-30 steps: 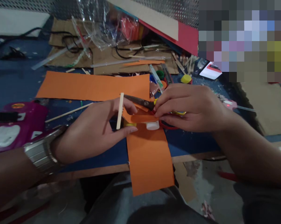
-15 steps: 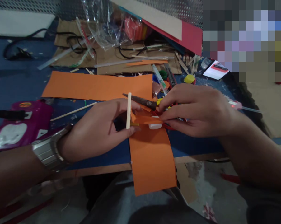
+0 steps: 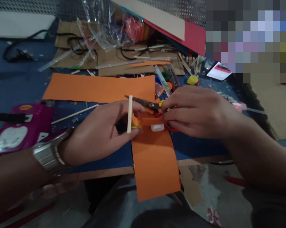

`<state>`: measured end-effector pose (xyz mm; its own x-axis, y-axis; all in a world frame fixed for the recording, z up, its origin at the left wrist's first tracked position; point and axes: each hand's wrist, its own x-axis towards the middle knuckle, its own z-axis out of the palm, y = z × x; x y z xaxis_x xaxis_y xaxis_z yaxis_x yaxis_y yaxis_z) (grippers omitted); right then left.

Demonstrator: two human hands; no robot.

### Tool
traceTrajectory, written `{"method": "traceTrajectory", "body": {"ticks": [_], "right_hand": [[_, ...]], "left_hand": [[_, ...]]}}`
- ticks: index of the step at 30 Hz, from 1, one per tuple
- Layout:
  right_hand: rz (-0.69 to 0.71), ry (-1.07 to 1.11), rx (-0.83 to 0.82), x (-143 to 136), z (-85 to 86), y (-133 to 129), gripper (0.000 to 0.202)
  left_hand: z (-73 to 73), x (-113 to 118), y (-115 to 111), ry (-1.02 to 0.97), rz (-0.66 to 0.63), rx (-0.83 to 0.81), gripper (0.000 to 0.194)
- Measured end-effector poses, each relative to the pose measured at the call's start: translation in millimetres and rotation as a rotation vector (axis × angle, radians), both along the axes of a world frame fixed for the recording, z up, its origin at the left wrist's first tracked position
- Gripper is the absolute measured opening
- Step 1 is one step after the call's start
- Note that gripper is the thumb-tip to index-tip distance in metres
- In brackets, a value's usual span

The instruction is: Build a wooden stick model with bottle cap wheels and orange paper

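My left hand (image 3: 98, 131), with a metal watch at the wrist, grips a small piece between thumb and fingers. On that piece a short wooden stick (image 3: 130, 114) stands nearly upright, with a bit of yellow beside it. A narrow orange paper strip (image 3: 149, 121) runs from it to my right hand (image 3: 196, 112), whose fingertips pinch the strip's other end. Under the strip are a white round cap (image 3: 157, 127) and a wide orange sheet (image 3: 155, 164) hanging past the table edge. Dark-bladed scissors (image 3: 143, 103) lie just behind, their handles partly hidden by my right hand.
Another orange sheet (image 3: 97, 87) lies farther back on the blue table. At left sit a purple glossy device (image 3: 34, 123) and a thin stick (image 3: 75, 114). Cardboard (image 3: 114, 65), a cutter knife (image 3: 173, 76), coloured caps and clear plastic crowd the back. A glue gun's tip (image 3: 239, 106) shows at right.
The upright stick has shifted slightly left and down, tilting a little. The orange strip has turned slightly between my hands. Both hands keep nearly the same place.
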<state>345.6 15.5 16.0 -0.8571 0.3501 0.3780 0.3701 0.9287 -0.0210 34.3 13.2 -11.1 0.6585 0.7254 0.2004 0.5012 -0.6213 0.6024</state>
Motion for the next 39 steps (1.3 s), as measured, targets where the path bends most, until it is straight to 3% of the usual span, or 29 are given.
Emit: {"method": "traceTrajectory", "body": {"ticks": [19, 33, 39], "right_hand": [[0.047, 0.048, -0.101, 3, 0.7, -1, 0.007], [0.017, 0.037, -0.071, 1, 0.1, -4, 0.013], [0.061, 0.109, -0.186, -9, -2.6, -5, 0.022]], "left_hand": [[0.7, 1, 0, 0.017, 0.022, -0.025, 0.036], [2.8, 4, -1, -0.050, -0.044, -0.041, 0.020], [5.5, 6, 0, -0.071, -0.078, -0.057, 0.018]]}}
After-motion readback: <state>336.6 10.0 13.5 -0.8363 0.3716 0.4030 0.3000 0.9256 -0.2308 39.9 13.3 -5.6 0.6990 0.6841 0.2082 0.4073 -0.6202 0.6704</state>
